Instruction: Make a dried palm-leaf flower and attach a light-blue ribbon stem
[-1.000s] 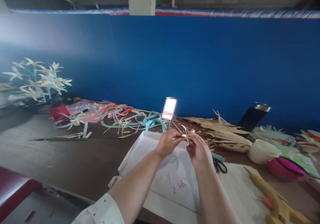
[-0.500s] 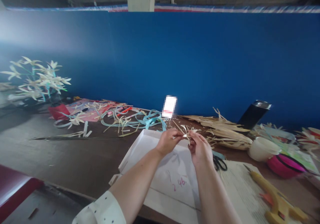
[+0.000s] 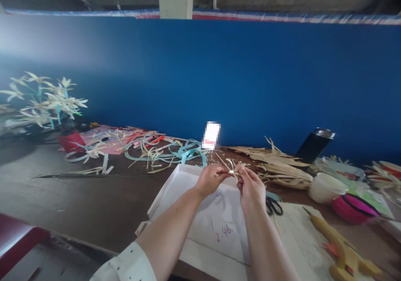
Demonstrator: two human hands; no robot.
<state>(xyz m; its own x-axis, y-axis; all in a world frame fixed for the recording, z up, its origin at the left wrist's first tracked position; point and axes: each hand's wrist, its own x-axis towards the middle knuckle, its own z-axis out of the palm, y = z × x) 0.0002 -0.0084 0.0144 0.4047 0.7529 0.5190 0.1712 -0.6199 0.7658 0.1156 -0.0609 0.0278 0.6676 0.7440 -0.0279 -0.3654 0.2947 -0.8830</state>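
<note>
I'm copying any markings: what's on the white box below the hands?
Reddish handwriting, apparently 2.46, shows on the white box. The left forearm and right forearm cover parts of it; anything beneath is hidden.

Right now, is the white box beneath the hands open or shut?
Open: the white box shows its inner floor beside raised walls.

Glue gun (image 3: 347, 252) and dried husks (image 3: 286, 170) suggest a craft workshop

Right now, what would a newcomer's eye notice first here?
A wide blue panel spans the background. In front, the left hand and right hand hold a small pale strip above a white box. Pale flowers stand far left; a yellow glue gun lies lower right.
</note>
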